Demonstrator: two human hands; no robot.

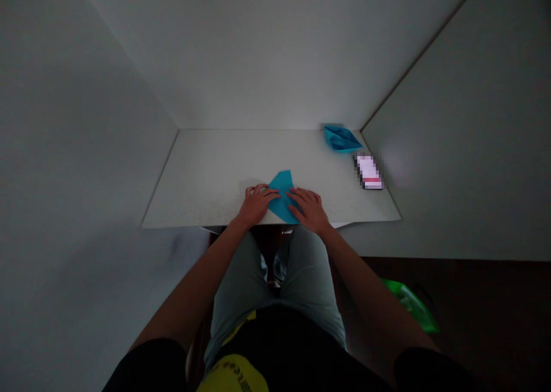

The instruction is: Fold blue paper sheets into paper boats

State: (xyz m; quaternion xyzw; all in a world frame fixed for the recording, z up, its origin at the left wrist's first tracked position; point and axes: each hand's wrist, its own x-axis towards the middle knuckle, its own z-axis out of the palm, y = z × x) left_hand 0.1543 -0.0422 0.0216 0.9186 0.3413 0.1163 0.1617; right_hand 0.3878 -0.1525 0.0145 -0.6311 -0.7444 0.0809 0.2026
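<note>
A blue sheet of paper (282, 192), folded to a point at its far end, lies on the white table (206, 174) near the front edge. My left hand (257, 201) presses on the paper's left side with its fingers laid flat. My right hand (307, 206) lies flat on the paper's right side, its fingers spread and pointing left. Neither hand grips anything; both rest on top of the sheet.
A finished blue paper boat (341, 138) sits at the table's far right corner. A phone (369, 172) lies just in front of it. White walls close in the table on three sides. A green object (411, 306) lies on the dark floor at the right.
</note>
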